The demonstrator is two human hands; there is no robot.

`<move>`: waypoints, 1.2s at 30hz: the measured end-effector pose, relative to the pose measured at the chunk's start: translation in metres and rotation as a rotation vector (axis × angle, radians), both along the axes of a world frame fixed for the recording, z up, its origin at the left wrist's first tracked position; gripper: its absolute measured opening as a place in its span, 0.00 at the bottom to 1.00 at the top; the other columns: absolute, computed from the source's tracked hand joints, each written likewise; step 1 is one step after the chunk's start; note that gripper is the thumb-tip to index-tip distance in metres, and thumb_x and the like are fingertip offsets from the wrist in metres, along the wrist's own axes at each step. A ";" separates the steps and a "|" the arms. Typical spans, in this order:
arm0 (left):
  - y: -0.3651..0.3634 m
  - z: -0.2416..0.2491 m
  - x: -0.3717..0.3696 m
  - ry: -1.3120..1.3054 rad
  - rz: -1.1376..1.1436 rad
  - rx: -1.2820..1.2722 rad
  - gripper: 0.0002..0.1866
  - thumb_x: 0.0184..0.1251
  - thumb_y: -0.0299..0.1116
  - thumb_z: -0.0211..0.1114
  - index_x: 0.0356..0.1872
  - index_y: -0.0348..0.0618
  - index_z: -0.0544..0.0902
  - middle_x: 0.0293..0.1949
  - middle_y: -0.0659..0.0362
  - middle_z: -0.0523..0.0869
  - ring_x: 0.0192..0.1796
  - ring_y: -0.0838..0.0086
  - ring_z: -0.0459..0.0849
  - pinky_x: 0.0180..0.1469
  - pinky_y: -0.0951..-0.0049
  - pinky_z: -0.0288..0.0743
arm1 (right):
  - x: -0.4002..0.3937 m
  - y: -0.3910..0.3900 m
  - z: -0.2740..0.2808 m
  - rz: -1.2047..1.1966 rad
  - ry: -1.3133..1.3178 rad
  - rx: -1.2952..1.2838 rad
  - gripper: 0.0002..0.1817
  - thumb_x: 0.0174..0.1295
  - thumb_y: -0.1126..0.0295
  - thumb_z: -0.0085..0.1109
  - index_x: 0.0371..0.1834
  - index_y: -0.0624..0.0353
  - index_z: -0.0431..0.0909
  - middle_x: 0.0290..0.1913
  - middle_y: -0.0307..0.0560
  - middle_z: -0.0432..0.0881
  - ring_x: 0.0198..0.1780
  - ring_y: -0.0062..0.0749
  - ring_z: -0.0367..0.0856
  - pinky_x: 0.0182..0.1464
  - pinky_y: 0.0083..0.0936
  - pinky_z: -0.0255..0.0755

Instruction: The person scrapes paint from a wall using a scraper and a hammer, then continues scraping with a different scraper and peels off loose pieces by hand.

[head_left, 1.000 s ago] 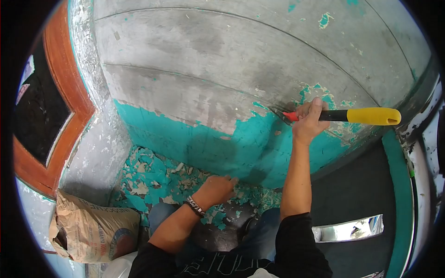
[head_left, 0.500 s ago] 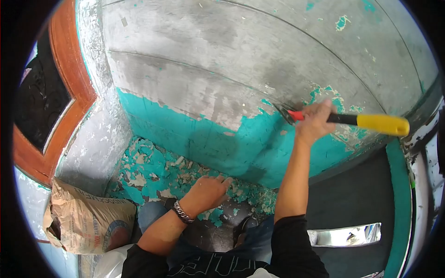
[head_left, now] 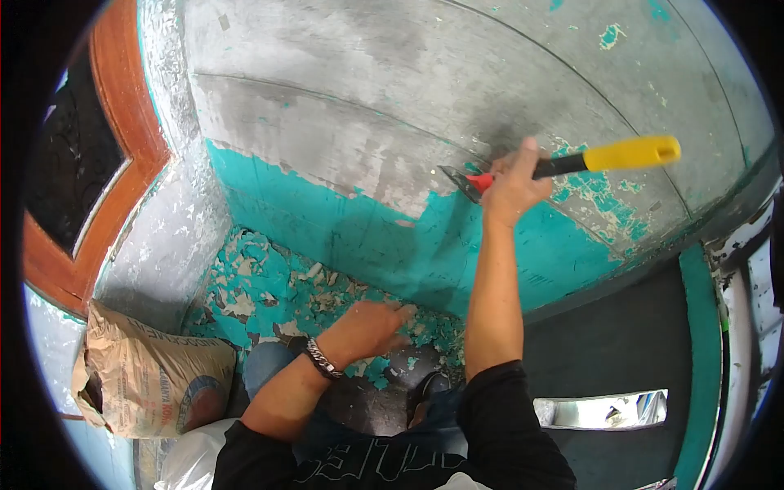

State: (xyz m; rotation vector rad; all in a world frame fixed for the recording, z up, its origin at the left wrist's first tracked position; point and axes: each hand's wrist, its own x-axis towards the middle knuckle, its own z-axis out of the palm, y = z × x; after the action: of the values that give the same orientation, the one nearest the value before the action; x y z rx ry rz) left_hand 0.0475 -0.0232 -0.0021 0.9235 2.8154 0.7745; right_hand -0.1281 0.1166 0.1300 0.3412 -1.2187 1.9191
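My right hand [head_left: 516, 184] is wrapped around a long-handled scraper [head_left: 563, 166] with a yellow grip, a black shaft and a red part near the head. Its blade [head_left: 462, 183] meets the wall along the upper edge of the turquoise paint [head_left: 384, 241]. Above that edge the wall [head_left: 343, 131] is bare grey, with patchy paint remnants to the right. My left hand [head_left: 367, 331] hovers low over the paint flakes [head_left: 261, 286], its fingers curled and no object visible in them. A chain bracelet [head_left: 323, 358] circles that wrist.
A torn brown paper sack [head_left: 155, 376] stands at lower left, with white plastic [head_left: 192, 457] beside it. An orange-brown wooden frame [head_left: 135, 122] borders the left wall. At right lies a dark surface [head_left: 608, 343] with a shiny strip [head_left: 604, 411] on it.
My right hand and the scraper have moved left and slightly up along the paint edge, and the yellow grip has swung upward. My left hand has shifted only slightly.
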 end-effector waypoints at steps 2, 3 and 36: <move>-0.014 0.006 0.004 0.033 0.062 -0.010 0.27 0.58 0.41 0.66 0.57 0.41 0.73 0.42 0.50 0.82 0.43 0.55 0.83 0.45 0.59 0.76 | 0.013 0.023 0.010 -0.090 0.017 -0.016 0.14 0.63 0.67 0.57 0.23 0.57 0.64 0.13 0.35 0.62 0.13 0.19 0.60 0.17 0.20 0.57; -0.022 0.008 0.006 0.066 0.121 -0.026 0.27 0.58 0.40 0.66 0.57 0.41 0.73 0.42 0.50 0.82 0.43 0.55 0.83 0.45 0.59 0.76 | 0.019 0.032 0.017 -0.184 0.036 -0.037 0.14 0.63 0.68 0.56 0.23 0.57 0.64 0.13 0.35 0.62 0.14 0.19 0.60 0.17 0.20 0.57; 0.004 0.004 0.006 0.139 0.036 -0.004 0.28 0.55 0.39 0.67 0.57 0.40 0.73 0.39 0.51 0.82 0.41 0.58 0.83 0.45 0.61 0.76 | 0.011 0.021 0.027 -0.296 0.213 0.252 0.17 0.64 0.67 0.58 0.19 0.59 0.65 0.12 0.35 0.62 0.13 0.18 0.58 0.17 0.19 0.56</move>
State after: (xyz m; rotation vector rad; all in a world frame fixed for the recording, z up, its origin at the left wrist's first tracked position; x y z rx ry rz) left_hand 0.0539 -0.0194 0.0020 0.9651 2.9595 0.7359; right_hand -0.1167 0.1381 0.1568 0.4573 -1.2892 1.4430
